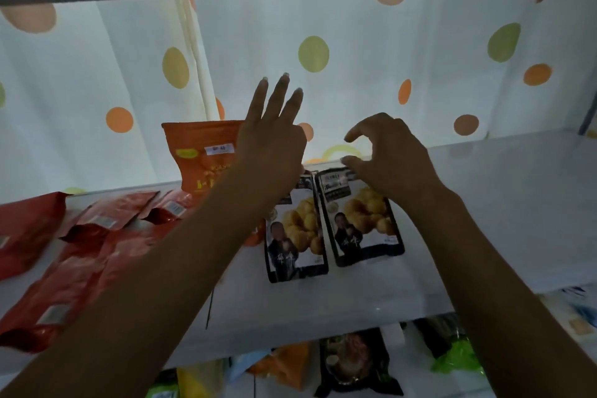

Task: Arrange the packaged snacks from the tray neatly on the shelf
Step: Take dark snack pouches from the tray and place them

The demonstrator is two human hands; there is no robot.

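Little reads clearly from here. On the orange bag [206,155], standing at eleven o'clock from the two black-and-white packs [361,223], small letters seem to begin "ROAS". Its white sticker [219,149] is blurred. The packs' dark labels [336,186] and the red packs' [80,268] barcode stickers [104,221] are illegible.

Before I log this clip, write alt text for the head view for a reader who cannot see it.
Two hands hover over a white shelf: the left hand spread open, the right hand loosely curled above two matching black-edged snack packets lying side by side. Red packets lie to the left; an orange pouch stands behind.
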